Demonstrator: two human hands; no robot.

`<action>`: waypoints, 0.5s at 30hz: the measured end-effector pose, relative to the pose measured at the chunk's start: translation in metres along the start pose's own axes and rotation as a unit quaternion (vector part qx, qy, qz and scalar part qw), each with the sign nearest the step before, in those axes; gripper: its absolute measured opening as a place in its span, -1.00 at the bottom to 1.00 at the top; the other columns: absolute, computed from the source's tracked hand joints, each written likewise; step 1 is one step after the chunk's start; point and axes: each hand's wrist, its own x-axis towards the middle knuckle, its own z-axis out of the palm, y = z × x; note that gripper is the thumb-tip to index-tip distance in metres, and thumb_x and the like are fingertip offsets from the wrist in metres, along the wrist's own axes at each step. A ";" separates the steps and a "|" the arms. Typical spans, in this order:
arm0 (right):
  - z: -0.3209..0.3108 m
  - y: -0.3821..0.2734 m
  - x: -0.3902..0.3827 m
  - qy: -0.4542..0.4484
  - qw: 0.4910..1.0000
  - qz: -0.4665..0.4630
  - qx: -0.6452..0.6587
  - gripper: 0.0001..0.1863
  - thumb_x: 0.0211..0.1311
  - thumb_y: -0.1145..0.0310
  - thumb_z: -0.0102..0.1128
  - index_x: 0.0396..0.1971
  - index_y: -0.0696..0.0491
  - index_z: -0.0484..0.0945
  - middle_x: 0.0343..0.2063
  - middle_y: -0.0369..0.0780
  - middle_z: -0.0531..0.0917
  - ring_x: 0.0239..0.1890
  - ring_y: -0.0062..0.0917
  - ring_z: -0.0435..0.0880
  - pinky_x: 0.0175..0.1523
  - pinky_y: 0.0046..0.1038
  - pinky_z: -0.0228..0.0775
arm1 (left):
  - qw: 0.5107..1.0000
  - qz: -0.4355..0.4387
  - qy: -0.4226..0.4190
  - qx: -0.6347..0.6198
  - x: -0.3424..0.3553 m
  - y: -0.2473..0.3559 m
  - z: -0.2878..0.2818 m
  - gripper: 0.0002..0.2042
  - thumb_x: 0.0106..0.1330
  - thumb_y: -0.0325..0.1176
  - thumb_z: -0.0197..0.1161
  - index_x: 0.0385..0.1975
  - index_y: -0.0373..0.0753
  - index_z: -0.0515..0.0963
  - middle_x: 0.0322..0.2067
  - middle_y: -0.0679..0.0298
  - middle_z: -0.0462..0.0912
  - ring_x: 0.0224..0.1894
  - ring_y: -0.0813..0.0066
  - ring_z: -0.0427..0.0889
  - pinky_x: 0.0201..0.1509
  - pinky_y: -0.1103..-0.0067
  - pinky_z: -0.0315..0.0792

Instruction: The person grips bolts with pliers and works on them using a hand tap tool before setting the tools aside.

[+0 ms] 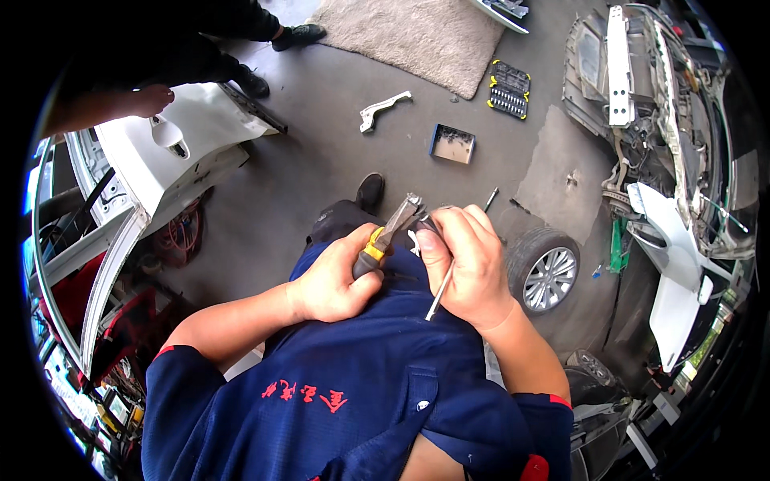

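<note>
My left hand (pixel 330 280) is wrapped round a pair of pliers (pixel 397 224) with yellow and dark grips. Their metal jaws point up and away, close to the fingers of my right hand (pixel 475 268). That hand is closed on a thin silvery rod (pixel 439 293), whose lower end sticks out below the palm. By its thumb and fingertips shows a small white piece (pixel 414 243), and something dark beside it is too small to name. Whether the jaws touch these pieces I cannot tell. Both hands are held in front of my dark blue shirt (pixel 353 353).
A white car door (pixel 172 160) stands at the left, with another person's hand (pixel 151 102) over it. On the floor lie a white bracket (pixel 385 110), an open box (pixel 452 144), a socket set (pixel 509 90) and a wheel (pixel 548 272). A stripped car front (pixel 642 104) occupies the right.
</note>
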 end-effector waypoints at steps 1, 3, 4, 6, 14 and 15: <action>0.000 -0.002 0.001 0.002 1.000 -0.001 -0.001 -0.82 0.37 0.37 0.36 -0.22 0.15 0.58 -0.41 -0.17 0.64 -0.39 -0.21 0.55 -0.19 -0.25 0.41 | 1.000 -0.004 0.000 -0.003 0.000 0.002 0.000 -0.67 0.18 -0.53 0.10 -0.02 -0.29 0.44 -0.20 0.27 0.51 -0.14 0.44 0.50 0.05 0.48 0.48; -0.001 -0.007 0.002 -0.004 0.995 0.002 -0.096 -0.82 0.35 0.36 0.38 -0.22 0.12 0.58 -0.41 -0.20 0.61 -0.38 -0.23 0.51 -0.18 -0.24 0.39 | 1.000 -0.007 0.001 -0.003 0.000 0.003 0.002 -0.67 0.18 -0.53 0.10 -0.02 -0.29 0.43 -0.20 0.27 0.51 -0.14 0.44 0.50 0.04 0.48 0.47; -0.001 -0.007 -0.001 0.003 0.990 -0.008 -0.143 -0.80 0.33 0.31 0.38 -0.21 0.09 0.59 -0.41 -0.24 0.59 -0.36 -0.28 0.50 -0.17 -0.26 0.34 | 1.000 0.003 0.008 -0.001 -0.001 0.003 0.004 -0.68 0.18 -0.53 0.10 -0.03 -0.29 0.43 -0.20 0.26 0.51 -0.14 0.44 0.50 0.04 0.47 0.48; -0.003 -0.013 0.000 0.012 0.980 -0.026 -0.196 -0.79 0.33 0.28 0.37 -0.21 0.07 0.59 -0.41 -0.26 0.58 -0.35 -0.31 0.50 -0.15 -0.27 0.32 | 1.000 0.017 0.016 -0.002 -0.003 0.002 0.005 -0.69 0.19 -0.53 0.09 -0.04 -0.29 0.43 -0.20 0.26 0.51 -0.14 0.44 0.50 0.04 0.47 0.48; 0.007 0.003 -0.004 0.007 0.998 -0.009 -0.066 -0.75 0.44 0.24 0.30 -0.38 0.08 0.53 -0.55 -0.22 0.58 -0.50 -0.24 0.49 -0.27 -0.25 0.32 | 0.999 0.017 0.026 0.022 -0.006 -0.005 0.011 -0.69 0.19 -0.55 0.06 -0.03 -0.34 0.42 -0.25 0.19 0.52 -0.20 0.39 0.52 -0.03 0.43 0.50; 0.008 0.003 -0.006 -0.021 0.999 0.033 0.009 -0.70 0.48 0.24 0.27 -0.42 0.11 0.51 -0.59 -0.19 0.56 -0.55 -0.19 0.48 -0.32 -0.23 0.34 | 0.999 0.016 0.028 0.020 -0.007 -0.007 0.010 -0.69 0.19 -0.55 0.06 -0.03 -0.34 0.42 -0.25 0.19 0.52 -0.20 0.39 0.52 -0.03 0.43 0.50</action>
